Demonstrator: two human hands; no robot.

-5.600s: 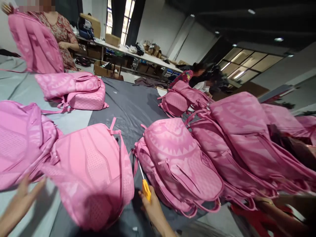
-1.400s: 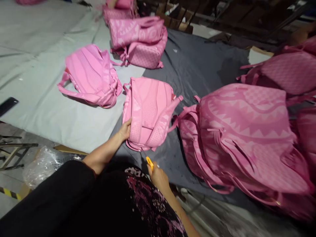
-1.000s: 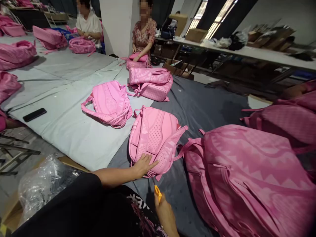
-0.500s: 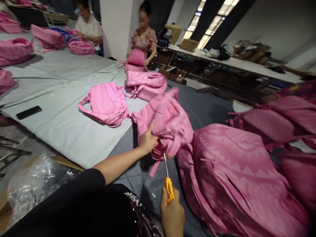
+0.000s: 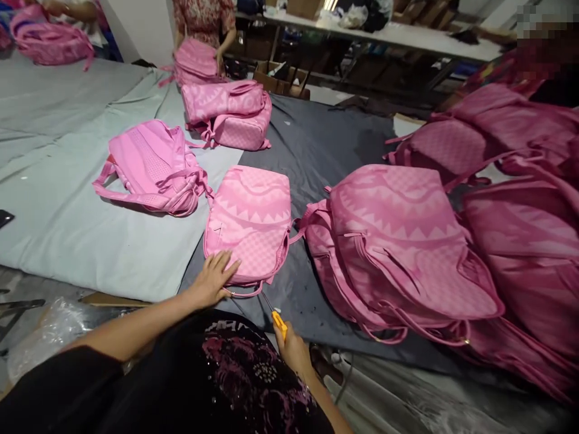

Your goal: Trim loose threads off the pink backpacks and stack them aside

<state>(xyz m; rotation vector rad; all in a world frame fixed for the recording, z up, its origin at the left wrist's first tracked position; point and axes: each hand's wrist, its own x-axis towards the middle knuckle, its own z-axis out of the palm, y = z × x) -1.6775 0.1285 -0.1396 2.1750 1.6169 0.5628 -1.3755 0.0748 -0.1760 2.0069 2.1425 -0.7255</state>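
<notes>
A pink backpack with a zigzag pattern lies front side up near the table edge. My left hand rests on its lower left part, fingers spread. My right hand is closed around the yellow handle of a tool with a thin metal shaft. The shaft points up and left to the handle loop at the backpack's near edge; whether its tip touches the loop I cannot tell. To the right, a larger-looking pink backpack lies close by, its pocket partly unzipped.
Another pink backpack lies straps up on the pale cloth, with a further backpack behind it. More backpacks crowd the right side. A person stands across the table. Clear plastic is at lower left.
The blurred backpack between my hands now lies flat with its patterned front up. My left hand has flattened onto it. The yellow-handled tool stays in my right hand, and the view has shifted.
</notes>
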